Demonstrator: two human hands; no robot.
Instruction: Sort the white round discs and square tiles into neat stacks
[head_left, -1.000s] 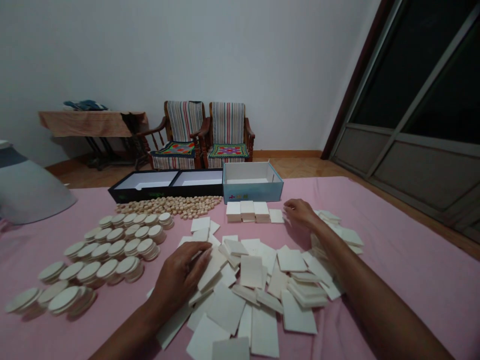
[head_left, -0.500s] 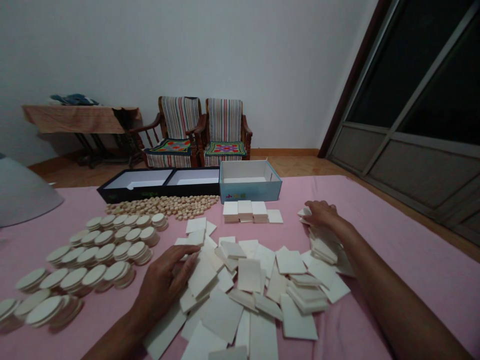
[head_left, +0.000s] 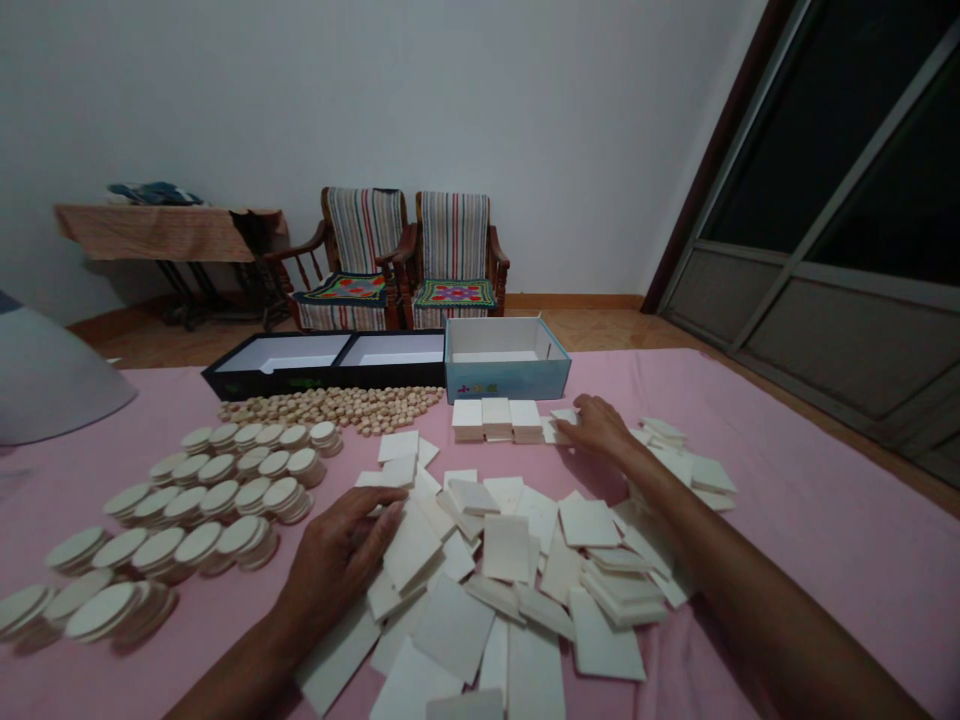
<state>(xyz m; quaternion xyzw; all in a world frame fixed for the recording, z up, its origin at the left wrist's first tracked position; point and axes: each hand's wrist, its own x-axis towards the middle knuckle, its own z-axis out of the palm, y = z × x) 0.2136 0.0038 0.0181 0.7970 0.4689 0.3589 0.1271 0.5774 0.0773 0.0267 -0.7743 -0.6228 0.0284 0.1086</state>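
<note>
A heap of pale square wooden tiles (head_left: 454, 625) spreads across the pink cloth in front of me. My left hand (head_left: 334, 550) lies at the heap's left edge, thumb and fingers apart, fingertips touching the tiles; nothing is held in it. Beyond the heap, my right hand (head_left: 600, 428) pinches a pale square tile (head_left: 565, 415) between its fingertips. That tile is over the low right end of a row of square tile stacks (head_left: 496, 420). More loose square tiles (head_left: 709, 474) lie right of my right forearm, which partly hides the heap.
Rows of stacked round wooden discs (head_left: 199, 542) stand on the left. Small wooden beads (head_left: 337, 408) are spread before a black two-part box (head_left: 322, 378) and a light blue box (head_left: 510, 380). Two chairs (head_left: 454, 240) and a covered table (head_left: 165, 230) stand behind.
My right hand has moved left from the loose tiles on the right to the row of stacks, with a square tile in its fingers. My left hand stays nearly in place.
</note>
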